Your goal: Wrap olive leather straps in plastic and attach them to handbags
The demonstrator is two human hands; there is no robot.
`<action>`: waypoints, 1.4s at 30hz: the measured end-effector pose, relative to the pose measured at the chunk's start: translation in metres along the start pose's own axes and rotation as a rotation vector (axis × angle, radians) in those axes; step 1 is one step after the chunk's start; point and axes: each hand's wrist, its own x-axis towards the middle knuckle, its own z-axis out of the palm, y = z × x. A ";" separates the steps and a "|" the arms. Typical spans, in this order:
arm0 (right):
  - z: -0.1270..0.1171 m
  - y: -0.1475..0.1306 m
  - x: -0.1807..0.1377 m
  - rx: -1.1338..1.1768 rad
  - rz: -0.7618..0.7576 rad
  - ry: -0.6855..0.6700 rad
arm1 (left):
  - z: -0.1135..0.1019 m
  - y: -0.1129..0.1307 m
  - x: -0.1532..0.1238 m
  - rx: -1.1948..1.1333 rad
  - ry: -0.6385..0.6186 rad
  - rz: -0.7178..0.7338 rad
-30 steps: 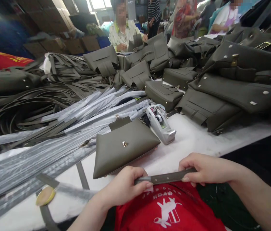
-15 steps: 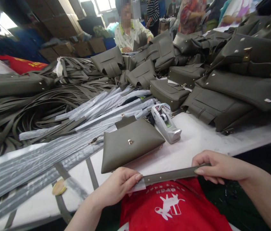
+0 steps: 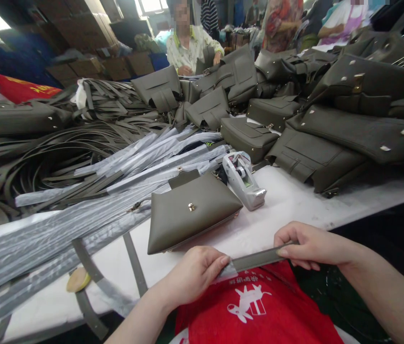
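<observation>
An olive-grey strap (image 3: 257,259) is stretched between my two hands, just above a red apron with a white print. My left hand (image 3: 202,270) pinches it near a piece of clear plastic wrap (image 3: 228,271). At the strap's other end, my right hand (image 3: 305,246) grips it between thumb and fingers. Beyond my hands an olive-grey handbag (image 3: 193,212) with a small gold clasp lies on the white tabletop (image 3: 295,205). Right behind the bag stands a grey tape dispenser (image 3: 245,184).
Straps in clear plastic (image 3: 55,248) cover the table's left side, with loose straps (image 3: 62,153) heaped behind. Several handbags (image 3: 324,153) are piled at the right and back. A round yellowish object (image 3: 78,279) lies near the front edge. A person (image 3: 191,50) works across the table.
My left hand has slid right along the strap, so the stretch between my hands is shorter. The plastic piece moved with it. The whole view has shifted slightly.
</observation>
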 end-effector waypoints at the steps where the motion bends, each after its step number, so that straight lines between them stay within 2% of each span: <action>1: 0.004 -0.003 0.003 0.001 -0.003 -0.006 | 0.004 0.003 0.005 -0.014 0.000 0.004; 7: 0.021 -0.005 0.014 0.038 -0.074 0.024 | 0.023 0.014 0.023 -0.074 0.068 -0.026; 14: 0.025 0.008 0.002 0.282 -0.290 0.224 | 0.024 0.010 0.015 0.023 0.157 0.012; 23: 0.037 0.012 -0.001 0.204 -0.148 0.290 | 0.021 0.014 0.017 0.022 0.137 0.027; 32: 0.036 0.013 -0.002 0.212 -0.150 0.334 | 0.023 0.013 0.015 -0.115 0.152 -0.009; 42: 0.035 0.021 -0.005 0.242 -0.177 0.429 | 0.022 0.006 0.020 -0.219 0.069 -0.035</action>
